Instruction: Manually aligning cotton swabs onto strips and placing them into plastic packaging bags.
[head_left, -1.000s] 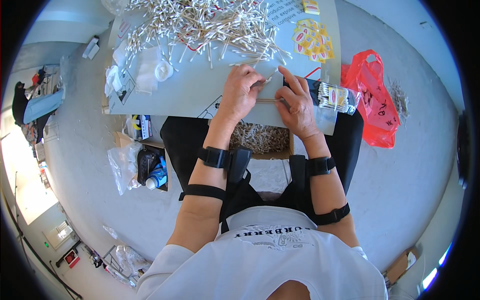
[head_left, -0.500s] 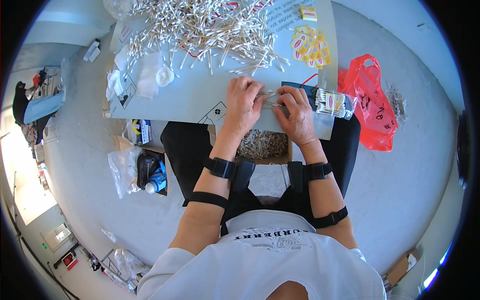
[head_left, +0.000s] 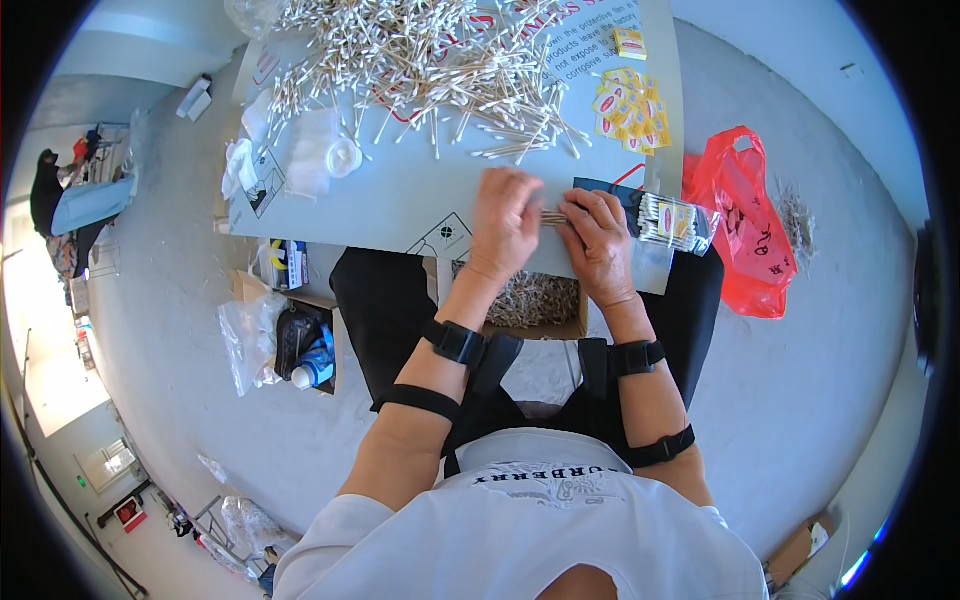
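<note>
Over the table's near edge, my right hand [head_left: 602, 240] is closed on a few cotton swabs [head_left: 553, 218], whose sticks jut out to the left. My left hand [head_left: 503, 225] is just left of them, its fingers smeared by motion, so whether it holds anything cannot be told. Beyond both hands spreads a big loose heap of cotton swabs [head_left: 400, 70]. To the right of my right hand lies a clear packet of swabs [head_left: 668, 222] with a yellow card inside, partly on a dark flat piece [head_left: 625, 195].
Yellow cards [head_left: 632, 110] and a small yellow stack [head_left: 630, 43] lie at the table's far right. Clear plastic sleeves [head_left: 307, 165] and a white roll [head_left: 343, 158] sit left. A red bag [head_left: 740, 220] is at right; a box of swabs [head_left: 535, 300] is below the edge.
My left hand has lifted slightly away from the swabs and is blurred now. My right hand stays by them, its fingers closed on them. The whole view has shifted a little.
</note>
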